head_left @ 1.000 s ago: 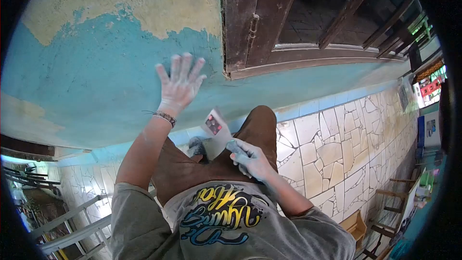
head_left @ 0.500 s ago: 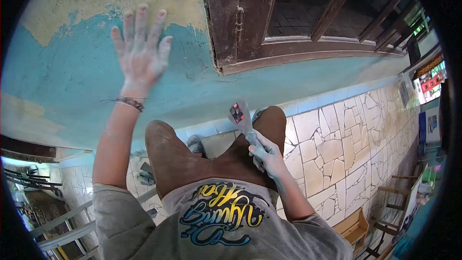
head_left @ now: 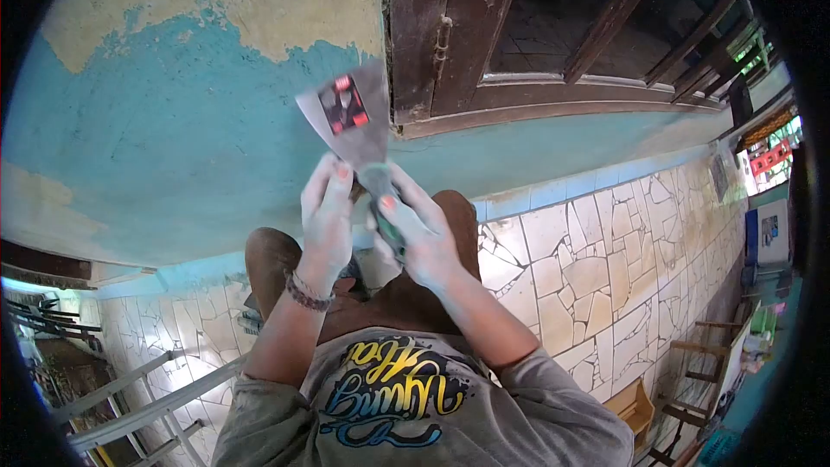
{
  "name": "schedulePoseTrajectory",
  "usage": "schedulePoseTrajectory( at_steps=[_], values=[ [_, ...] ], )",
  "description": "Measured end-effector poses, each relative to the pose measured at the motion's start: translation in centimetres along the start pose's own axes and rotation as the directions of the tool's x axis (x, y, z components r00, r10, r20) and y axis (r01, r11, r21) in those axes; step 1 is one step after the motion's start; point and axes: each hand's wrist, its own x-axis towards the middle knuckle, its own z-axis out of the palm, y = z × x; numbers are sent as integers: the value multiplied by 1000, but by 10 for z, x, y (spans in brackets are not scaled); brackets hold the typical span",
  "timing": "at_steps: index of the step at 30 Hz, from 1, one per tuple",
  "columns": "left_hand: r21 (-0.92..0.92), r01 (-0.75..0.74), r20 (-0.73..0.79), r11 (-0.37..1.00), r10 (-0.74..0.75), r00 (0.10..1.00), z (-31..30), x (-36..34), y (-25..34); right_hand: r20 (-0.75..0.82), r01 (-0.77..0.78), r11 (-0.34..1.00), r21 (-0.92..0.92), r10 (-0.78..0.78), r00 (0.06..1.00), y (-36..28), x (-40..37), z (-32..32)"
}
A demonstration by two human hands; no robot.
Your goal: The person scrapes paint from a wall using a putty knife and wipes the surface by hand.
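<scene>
My right hand [head_left: 415,238] is wrapped around the green and grey handle of a putty knife [head_left: 373,121]. Its wide metal blade points up and to the left, with a black and red sticker on it. My left hand [head_left: 327,220], dusted white, is closed just below the blade beside the handle. Its fingertips come up to the blade's lower edge; what lies between them, if anything, is hidden. Behind the blade is the wall [head_left: 199,121], turquoise below and bare yellowish plaster above, with a ragged line between them.
A dark wooden window frame [head_left: 445,78] with a hinge borders the wall on the right. Irregular stone tiles [head_left: 588,268] cover the floor below. A metal ladder [head_left: 156,402] stands at lower left, and wooden furniture [head_left: 696,380] at lower right.
My left hand has left the wall and come down to the putty knife, its fingers now closed. My right hand has raised the putty knife up and to the left.
</scene>
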Motion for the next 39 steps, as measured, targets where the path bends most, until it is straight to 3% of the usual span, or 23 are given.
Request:
schedulePoseTrajectory(
  at_steps=[2,5,6,9,10,13,15,16,18,20,23,26,29,30,32,35,37,39],
  values=[
    [-121,85,-77,989,-95,993,30,11,29,-40,78,997,-6,-78,996,10,12,16],
    [81,60,-155,995,-47,987,0,20,-10,-150,-33,994,104,48,988,56,17,5],
    [78,93,-208,993,-75,975,-9,15,-24,-179,-80,995,62,90,980,80,17,-8],
    [52,209,-282,977,-186,941,-18,-6,-41,-148,-214,966,147,235,961,69,-5,-2],
    [-54,209,-210,976,-215,954,-8,-13,-30,-136,-178,984,13,178,975,68,-11,-5],
    [-74,120,-117,990,-128,985,27,-7,3,-133,58,995,-78,-68,989,45,-15,5],
    [-127,122,-25,984,-126,992,41,10,17,-124,196,979,53,-189,974,21,-2,18],
    [-151,122,22,981,-120,992,44,18,21,-137,222,975,12,-218,966,16,6,17],
    [-37,75,39,997,-73,997,30,33,4,-185,183,983,-7,-181,966,17,14,13],
    [156,29,20,987,-33,999,19,33,-15,-250,49,998,45,-37,968,39,15,1],
    [82,292,-30,953,-291,956,2,6,-57,-366,-85,987,135,129,922,68,-12,-5],
    [110,190,-95,976,-180,979,11,-10,-53,-311,-91,994,53,103,945,68,-23,-12],
    [234,-96,-72,967,116,991,33,-3,3,-140,-13,999,-42,7,990,28,-13,6],
    [223,-107,-107,969,134,985,33,7,8,-74,4,1000,-24,-5,997,12,-3,14],
    [196,-132,-172,972,166,971,26,22,18,-108,-32,998,-51,26,994,13,13,18],
    [157,-7,-254,987,48,966,1,19,-13,-137,-149,989,-5,146,980,43,21,7],
    [79,88,-258,993,-65,964,-13,5,-35,-246,-247,967,61,255,935,61,7,8],
    [24,193,-272,981,-180,945,-19,-12,-44,-222,-277,961,13,273,936,67,-2,7]
  ],
)
